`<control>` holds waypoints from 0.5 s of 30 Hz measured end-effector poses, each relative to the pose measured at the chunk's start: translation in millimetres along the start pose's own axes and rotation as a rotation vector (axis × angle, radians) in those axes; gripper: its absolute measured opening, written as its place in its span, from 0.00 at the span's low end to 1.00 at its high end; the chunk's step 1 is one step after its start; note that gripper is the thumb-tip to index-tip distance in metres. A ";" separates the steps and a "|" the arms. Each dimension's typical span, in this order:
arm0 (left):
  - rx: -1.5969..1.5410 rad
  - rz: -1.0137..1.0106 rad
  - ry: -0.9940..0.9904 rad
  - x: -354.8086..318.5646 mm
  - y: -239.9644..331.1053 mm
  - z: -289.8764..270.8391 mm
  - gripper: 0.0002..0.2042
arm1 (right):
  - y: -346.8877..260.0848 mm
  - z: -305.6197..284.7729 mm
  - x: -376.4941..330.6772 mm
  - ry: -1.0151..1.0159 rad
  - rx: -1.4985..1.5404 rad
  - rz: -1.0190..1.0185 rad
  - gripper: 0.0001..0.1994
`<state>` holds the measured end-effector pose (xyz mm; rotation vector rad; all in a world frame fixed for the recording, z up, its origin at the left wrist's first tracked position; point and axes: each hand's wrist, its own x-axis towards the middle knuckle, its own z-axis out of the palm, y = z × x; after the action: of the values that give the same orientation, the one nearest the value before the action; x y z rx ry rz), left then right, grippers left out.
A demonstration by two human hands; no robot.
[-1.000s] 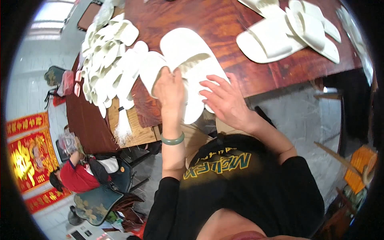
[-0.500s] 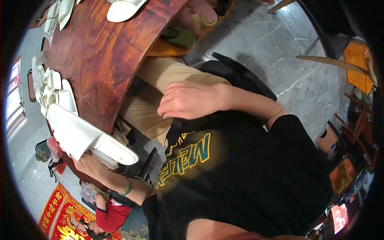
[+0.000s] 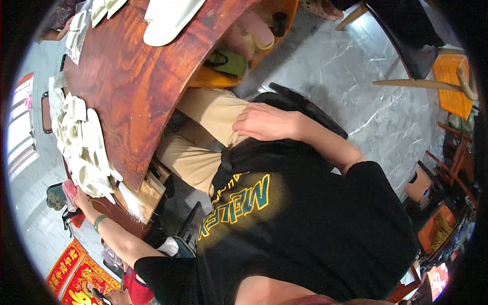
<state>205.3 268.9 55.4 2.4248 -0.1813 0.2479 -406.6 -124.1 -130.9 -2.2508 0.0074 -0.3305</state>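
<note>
- The left hand [image 3: 84, 199] is far out at the lower end of a pile of white slippers [image 3: 86, 175]; its fingers are small and unclear, so I cannot tell whether it is open, closed or gripping.
- A pink thing [image 3: 69, 194] shows right beside that hand, too blurred to name.
- The right hand [image 3: 264, 122] rests palm down on the tan trousers [image 3: 213, 109], fingers together and slightly bent; its palm is hidden, and nothing shows in its grasp.
- The pile lies along the left side of the wooden table [image 3: 132, 76]; its slippers overlap, so many soles and toes are covered.
- On the pile's table side, one long slipper [image 3: 95, 145] has its long axis running down the view, leaning slightly to the lower right.
- At the top, another white slipper [image 3: 170, 23] is cut off by the picture edge; its long axis slants, with the rounded end pointing lower left.
- White bristles [image 3: 133, 203] fan toward the lower right below the pile, over a pale wooden board [image 3: 151, 190].
</note>
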 end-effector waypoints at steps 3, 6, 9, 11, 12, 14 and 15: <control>0.596 0.194 -0.300 12.0 -7.1 31.3 0.20 | 5.8 -2.9 -5.2 -0.027 -0.018 0.057 0.09; 0.365 -0.095 -0.245 -14.0 -1.3 61.5 0.23 | 19.4 -7.9 -11.5 -0.118 -0.163 0.078 0.08; 0.122 0.243 -0.066 -28.5 -4.7 46.2 0.23 | 27.7 -0.2 -8.6 -0.250 -0.283 0.158 0.08; 0.065 0.283 -0.195 -82.7 37.4 70.9 0.23 | 30.1 -15.2 -9.9 -0.123 -0.235 0.120 0.08; 0.052 0.304 -0.164 -96.3 51.2 70.8 0.23 | 29.3 -21.7 -4.0 -0.083 -0.240 0.099 0.08; 0.066 0.375 -0.125 -112.3 61.2 64.4 0.23 | 16.2 -43.7 17.4 -0.050 -0.272 0.021 0.08; 0.087 0.430 -0.123 -123.0 65.2 65.3 0.22 | 9.6 -54.4 25.2 -0.003 -0.294 -0.009 0.07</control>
<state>81.5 185.1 19.4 2.4653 -0.7643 0.3022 -394.3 -174.2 -98.9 -2.5430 0.0472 -0.3497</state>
